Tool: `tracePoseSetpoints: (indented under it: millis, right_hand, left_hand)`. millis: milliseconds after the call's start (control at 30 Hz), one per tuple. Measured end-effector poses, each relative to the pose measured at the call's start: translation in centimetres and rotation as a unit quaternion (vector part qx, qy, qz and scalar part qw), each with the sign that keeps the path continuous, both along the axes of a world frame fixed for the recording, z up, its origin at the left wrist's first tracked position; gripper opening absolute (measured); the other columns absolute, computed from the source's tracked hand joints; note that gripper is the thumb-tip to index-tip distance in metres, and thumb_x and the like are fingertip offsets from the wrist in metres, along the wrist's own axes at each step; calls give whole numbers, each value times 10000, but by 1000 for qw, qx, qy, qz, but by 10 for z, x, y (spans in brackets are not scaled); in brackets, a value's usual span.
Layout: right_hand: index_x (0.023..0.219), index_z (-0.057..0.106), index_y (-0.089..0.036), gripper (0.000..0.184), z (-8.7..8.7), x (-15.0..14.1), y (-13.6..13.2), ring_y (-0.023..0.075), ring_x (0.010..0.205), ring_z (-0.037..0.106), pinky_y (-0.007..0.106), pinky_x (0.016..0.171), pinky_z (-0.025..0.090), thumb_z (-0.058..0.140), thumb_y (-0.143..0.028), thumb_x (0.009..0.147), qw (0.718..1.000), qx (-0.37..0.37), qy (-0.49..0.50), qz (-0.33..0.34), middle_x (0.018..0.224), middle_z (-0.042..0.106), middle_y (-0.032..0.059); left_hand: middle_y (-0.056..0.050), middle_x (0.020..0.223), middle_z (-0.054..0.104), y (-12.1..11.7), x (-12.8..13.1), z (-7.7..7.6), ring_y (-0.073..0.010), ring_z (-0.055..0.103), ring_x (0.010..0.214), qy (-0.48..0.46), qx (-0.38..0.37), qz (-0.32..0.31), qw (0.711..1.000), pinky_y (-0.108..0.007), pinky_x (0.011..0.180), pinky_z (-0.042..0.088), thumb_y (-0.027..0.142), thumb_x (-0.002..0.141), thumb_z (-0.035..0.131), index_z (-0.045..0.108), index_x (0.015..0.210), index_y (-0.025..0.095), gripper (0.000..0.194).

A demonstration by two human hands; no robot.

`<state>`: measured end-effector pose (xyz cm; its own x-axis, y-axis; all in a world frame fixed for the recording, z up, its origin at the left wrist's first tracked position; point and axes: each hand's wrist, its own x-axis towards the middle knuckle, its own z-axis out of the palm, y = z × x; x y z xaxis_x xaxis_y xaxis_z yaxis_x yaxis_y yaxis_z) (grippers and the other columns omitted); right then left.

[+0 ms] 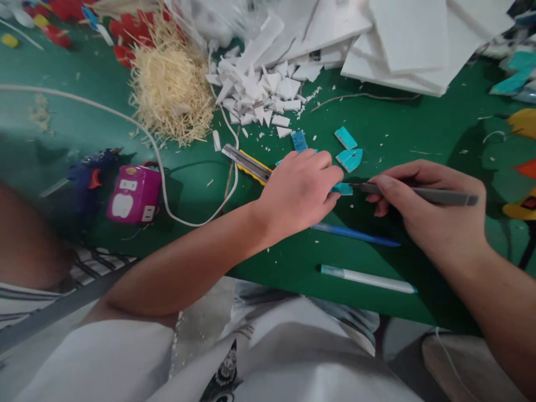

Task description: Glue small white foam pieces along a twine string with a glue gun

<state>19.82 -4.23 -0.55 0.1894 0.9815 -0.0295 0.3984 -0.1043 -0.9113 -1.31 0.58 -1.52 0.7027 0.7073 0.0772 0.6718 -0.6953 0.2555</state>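
**As small turquoise foam-like block (pixel 345 189) is pinned, slim grey pen-shaped tool (pixel 439 196) is held at its end**

On the flat green tabletop (pixel 435 128), the block is clamped by the fingertips of the left hand (pixel 299 187), opposite the right hand (pixel 444 223), in which the tool is firmly gripped. The block may be judged light and stiff but easily dented; it is best taken gently by its long sides, with fingers kept clear of the tool's thin tip.
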Motion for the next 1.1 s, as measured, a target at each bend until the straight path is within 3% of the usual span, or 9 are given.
tracePoseSetpoints:
  millis: [200, 400, 567, 867, 1033, 1100]
  right_hand:
    - [742, 787, -267, 206, 1, -2, 1, 155, 504, 647, 295, 488, 533, 875, -446, 794, 1000, 0, -8, -3, 626, 721, -7]
    - [620, 739, -246, 203, 4, -1, 0, 129, 408, 549, 258, 385, 366, 807, -358, 775, 999, -25, -25, 10, 521, 665, -6]
    - [650, 766, -239, 140, 4, -4, 2, 125, 456, 605, 255, 450, 460, 780, -282, 782, 1000, -10, -3, -14, 578, 709, 4]
    - [728, 790, -249, 125, 1, -1, 0, 130, 479, 612, 265, 458, 458, 837, -326, 815, 1000, 11, 0, 6, 619, 726, 2]
    - [656, 748, -268, 184, 1, 2, 0, 142, 435, 554, 288, 408, 388, 834, -330, 807, 1000, -21, -7, 22, 560, 676, -6]
    - [663, 751, -268, 186, 2, 1, 0, 141, 448, 568, 289, 421, 409, 828, -339, 817, 1000, -17, -4, 19, 583, 694, 0]
  left_hand:
    - [-84, 1018, 727, 0, 2, 3, -277, 684, 1036, 8, -8, 7, 1000, -380, 821, 440, 274, 1072, 626, 793, 1068, 169, 197]
    - [-83, 1026, 730, 0, 1, 2, -277, 687, 1040, 5, -5, 2, 1000, -381, 820, 440, 267, 1067, 630, 795, 1066, 172, 190]
    - [-85, 1020, 734, 0, 1, 2, -283, 692, 1033, 9, -3, 6, 1000, -389, 816, 436, 282, 1064, 642, 789, 1070, 172, 184]
    - [-81, 983, 733, 0, -3, 6, -290, 701, 1006, 22, 3, 3, 1000, -398, 802, 426, 283, 1054, 655, 786, 1027, 172, 173]
    - [-83, 1000, 728, 1, -3, 3, -289, 701, 1016, 18, 2, 5, 1000, -394, 798, 425, 276, 1052, 651, 790, 1036, 170, 175]
    - [-83, 1001, 729, 1, -3, 3, -285, 701, 1008, 15, 3, 2, 1000, -390, 795, 425, 276, 1050, 651, 790, 1038, 168, 176]
